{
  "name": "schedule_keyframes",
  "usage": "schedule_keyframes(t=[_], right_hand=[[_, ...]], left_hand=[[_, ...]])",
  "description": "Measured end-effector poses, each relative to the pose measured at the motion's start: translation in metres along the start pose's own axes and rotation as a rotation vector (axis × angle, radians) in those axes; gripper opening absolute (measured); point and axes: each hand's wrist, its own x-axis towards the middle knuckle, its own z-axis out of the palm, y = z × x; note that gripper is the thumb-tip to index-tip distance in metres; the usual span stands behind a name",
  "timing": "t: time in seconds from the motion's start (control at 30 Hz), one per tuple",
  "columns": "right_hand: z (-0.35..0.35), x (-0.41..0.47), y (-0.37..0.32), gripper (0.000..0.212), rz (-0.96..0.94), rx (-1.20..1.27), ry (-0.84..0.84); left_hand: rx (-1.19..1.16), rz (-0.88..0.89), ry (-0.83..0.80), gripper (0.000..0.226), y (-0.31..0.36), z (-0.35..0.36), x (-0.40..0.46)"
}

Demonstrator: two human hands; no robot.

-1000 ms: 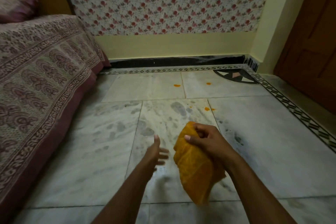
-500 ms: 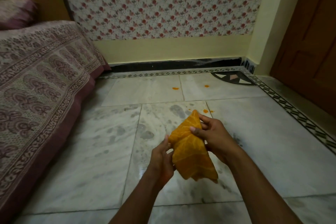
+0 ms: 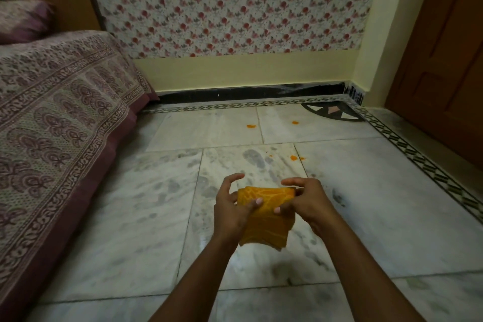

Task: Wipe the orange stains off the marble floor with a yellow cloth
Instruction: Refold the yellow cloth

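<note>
Cloth (image 3: 264,217), yellow with pale line markings, folded into a thick pad and held up between both hands, above the marble floor (image 3: 130,230) and not touching it. Left hand (image 3: 231,208) on the pad's left side: thumb pressed onto the near face, fingers curled and spread loosely over the far top corner, grip only partly closed. Right hand (image 3: 308,202) on the right side: thumb on the near face close to the left thumb, fingers hooked over the top right edge, closed on the fabric. Lower part of the pad hanging free below the wrists. Orange stains ahead of the hands: nearest cluster (image 3: 294,157) just beyond the right hand's fingertips, two more spots (image 3: 251,126) farther off toward the wall (image 3: 235,8). Bed with patterned purple cover (image 3: 57,117) well to the left of the left hand. Brown wooden door (image 3: 444,60) far to the right.
</note>
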Motion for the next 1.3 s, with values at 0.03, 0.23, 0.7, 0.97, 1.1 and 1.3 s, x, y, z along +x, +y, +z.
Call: schedule_keyframes(t=[0.03, 0.23, 0.7, 0.97, 1.1, 1.3], right_hand=[[0.002, -0.001, 0.001, 0.076, -0.027, -0.075, 0.01], [0.017, 0.007, 0.013, 0.024, -0.054, -0.316, 0.083], [-0.011, 0.044, 0.028, 0.015, -0.12, -0.462, 0.32], [0.009, 0.098, 0.075, 0.036, -0.288, -0.815, 0.088], [0.037, 0.129, 0.136, 0.104, -0.092, -0.908, -0.121], [0.09, 0.202, 0.152, 0.076, -0.043, -0.97, 0.23]], left_hand=[[0.061, 0.041, 0.001, 0.06, 0.0, 0.001, -0.001], [0.401, 0.217, 0.094, 0.048, -0.01, 0.006, 0.003], [0.504, 0.212, -0.207, 0.02, -0.034, 0.052, 0.075], [0.461, 0.181, -0.338, 0.038, -0.101, 0.064, 0.158], [0.779, 0.216, -0.293, 0.049, -0.161, 0.013, 0.192], [1.226, 0.268, -0.098, 0.062, -0.212, -0.053, 0.222]])
